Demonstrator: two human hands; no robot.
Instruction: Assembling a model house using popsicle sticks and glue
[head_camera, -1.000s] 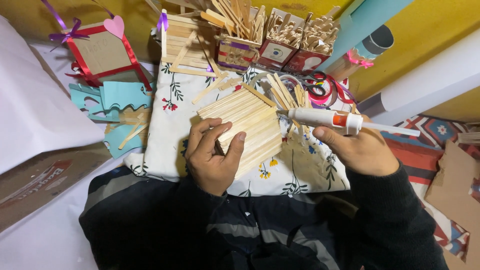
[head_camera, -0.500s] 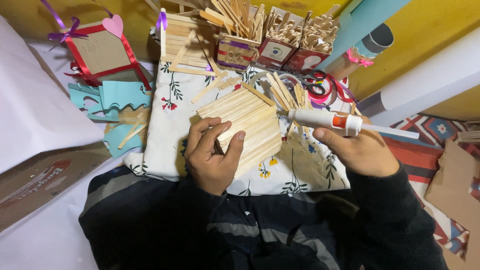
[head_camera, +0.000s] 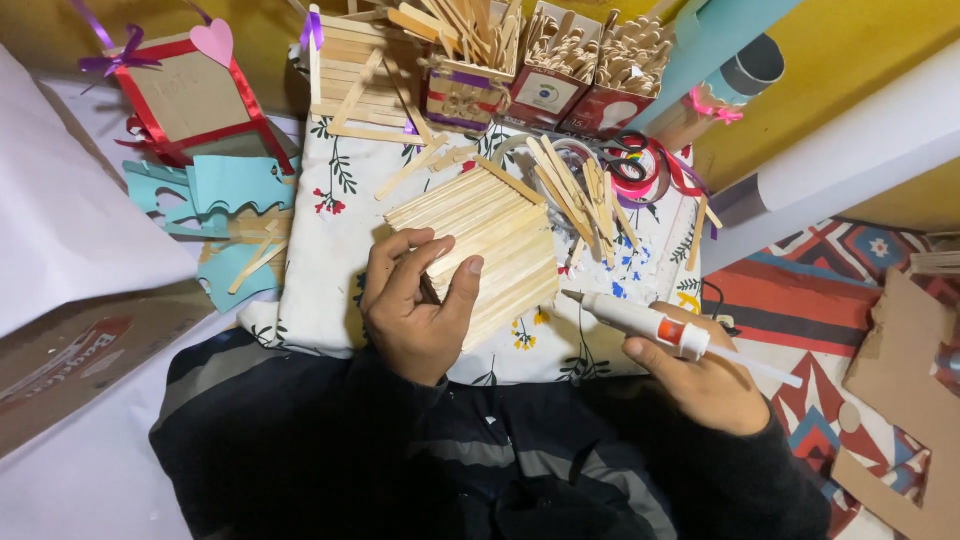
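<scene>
My left hand (head_camera: 415, 305) grips a roof-shaped piece made of glued wooden craft sticks (head_camera: 485, 240), holding it tilted above a white floral cloth (head_camera: 320, 270). My right hand (head_camera: 700, 375) holds a white glue tube (head_camera: 640, 322) with an orange band, its nozzle pointing left toward the lower right edge of the stick piece, a short gap away. Loose craft sticks (head_camera: 575, 190) lie on the cloth just beyond the piece.
At the back stand boxes of sticks (head_camera: 570, 70), a stick frame (head_camera: 355, 85) and a red-ribboned card frame with a pink heart (head_camera: 195, 90). Blue paper cut-outs (head_camera: 215, 195) lie left. Scissors and ribbon (head_camera: 640, 165), rolled paper (head_camera: 830, 150) and cardboard (head_camera: 905, 390) are right.
My right hand with the glue tube has dropped lower and turned its nozzle toward the stick piece's lower edge. The left hand has kept its grip on the piece.
</scene>
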